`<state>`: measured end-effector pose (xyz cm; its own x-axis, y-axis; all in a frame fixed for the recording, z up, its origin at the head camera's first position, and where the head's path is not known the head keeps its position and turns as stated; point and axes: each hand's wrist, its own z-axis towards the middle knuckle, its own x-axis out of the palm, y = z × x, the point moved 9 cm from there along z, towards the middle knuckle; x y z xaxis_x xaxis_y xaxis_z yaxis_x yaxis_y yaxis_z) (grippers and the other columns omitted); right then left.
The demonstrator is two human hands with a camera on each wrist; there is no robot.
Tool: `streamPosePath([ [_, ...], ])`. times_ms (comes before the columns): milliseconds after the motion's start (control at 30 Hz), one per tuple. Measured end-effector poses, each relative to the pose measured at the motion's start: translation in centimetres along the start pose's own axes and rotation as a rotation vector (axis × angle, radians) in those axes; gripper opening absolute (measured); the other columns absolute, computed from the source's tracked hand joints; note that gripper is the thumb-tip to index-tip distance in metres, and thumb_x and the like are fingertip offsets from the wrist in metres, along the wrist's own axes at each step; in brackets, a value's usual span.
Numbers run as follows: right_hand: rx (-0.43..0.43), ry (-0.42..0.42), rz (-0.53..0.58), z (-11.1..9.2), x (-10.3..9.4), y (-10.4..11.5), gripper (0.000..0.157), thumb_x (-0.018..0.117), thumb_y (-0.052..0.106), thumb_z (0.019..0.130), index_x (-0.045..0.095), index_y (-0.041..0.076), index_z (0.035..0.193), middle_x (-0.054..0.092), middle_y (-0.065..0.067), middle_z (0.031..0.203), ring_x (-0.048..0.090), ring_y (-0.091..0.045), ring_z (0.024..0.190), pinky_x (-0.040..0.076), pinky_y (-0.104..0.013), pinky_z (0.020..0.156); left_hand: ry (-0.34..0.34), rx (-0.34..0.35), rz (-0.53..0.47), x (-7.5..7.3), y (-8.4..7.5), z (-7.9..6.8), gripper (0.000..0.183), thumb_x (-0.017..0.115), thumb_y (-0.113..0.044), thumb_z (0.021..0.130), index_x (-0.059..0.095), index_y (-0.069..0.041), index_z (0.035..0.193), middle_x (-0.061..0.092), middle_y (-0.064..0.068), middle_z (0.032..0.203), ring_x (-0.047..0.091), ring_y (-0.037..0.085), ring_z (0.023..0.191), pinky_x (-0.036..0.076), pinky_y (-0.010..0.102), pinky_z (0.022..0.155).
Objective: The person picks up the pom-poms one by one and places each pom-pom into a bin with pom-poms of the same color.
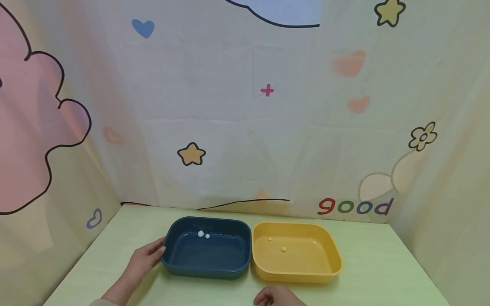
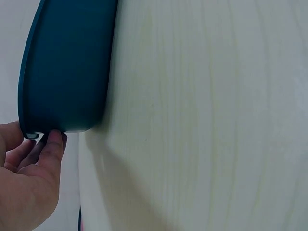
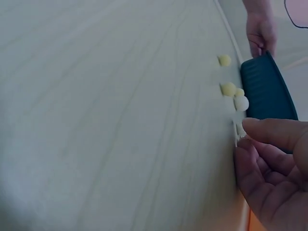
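Note:
My left hand [image 1: 143,259] grips the left end of a dark blue basin [image 1: 208,267], thumb at the rim and fingers under it. In the left wrist view, that hand [image 2: 31,183] pinches the basin's rim edge. Two small white balls [image 1: 200,233] lie inside. My right hand [image 1: 277,296] is low before the yellow basin [image 1: 298,278], fingers curled. In the right wrist view, its thumb and fingertips close about a small pale ball [image 3: 241,130], mostly hidden. Just beyond them on the table are a white ball [image 3: 241,103] and several yellow balls [image 3: 228,89].
Two small yellow balls [image 1: 283,249] lie inside the yellow basin, which stands right beside the blue one. Both basins are on a pale green table [image 1: 383,263]. A printed cloth [image 1: 229,178] hangs behind the table and along its sides.

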<state>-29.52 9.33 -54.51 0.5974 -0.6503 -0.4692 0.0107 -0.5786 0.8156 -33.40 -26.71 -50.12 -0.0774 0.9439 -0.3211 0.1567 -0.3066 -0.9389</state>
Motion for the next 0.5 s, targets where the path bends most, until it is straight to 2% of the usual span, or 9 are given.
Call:
streamPosePath([
  [233,-0.041,-0.026,-0.027,-0.3,0.2,1.4,0.008,0.071,-0.001,0.082,0.076,0.002,0.088,0.058,0.006,0.071,0.050,-0.009,0.068,0.039,-0.016,0.060,0.003,-0.007,-0.006,0.0,0.0,0.0,0.048,0.049,-0.010,0.108,0.040,0.010,0.151,0.040,0.031,0.154,0.049,0.042,0.141,0.061,0.031,0.098],
  [400,-0.090,-0.033,-0.069,-0.2,0.3,1.6,0.006,0.071,0.000,0.080,0.075,0.004,0.083,0.056,0.009,0.068,0.050,-0.006,0.065,0.039,-0.015,0.059,0.006,-0.004,-0.007,0.0,0.0,0.0,0.048,0.049,-0.009,0.108,0.040,0.010,0.151,0.040,0.031,0.154,0.050,0.040,0.141,0.061,0.031,0.098],
  [500,-0.091,-0.036,-0.063,-0.3,0.3,1.6,0.006,0.071,0.001,0.081,0.075,0.005,0.082,0.056,0.010,0.067,0.050,-0.005,0.064,0.039,-0.014,0.058,0.006,-0.005,-0.005,0.1,0.0,0.0,0.048,0.049,-0.010,0.108,0.040,0.010,0.151,0.040,0.031,0.154,0.049,0.041,0.141,0.061,0.031,0.098],
])
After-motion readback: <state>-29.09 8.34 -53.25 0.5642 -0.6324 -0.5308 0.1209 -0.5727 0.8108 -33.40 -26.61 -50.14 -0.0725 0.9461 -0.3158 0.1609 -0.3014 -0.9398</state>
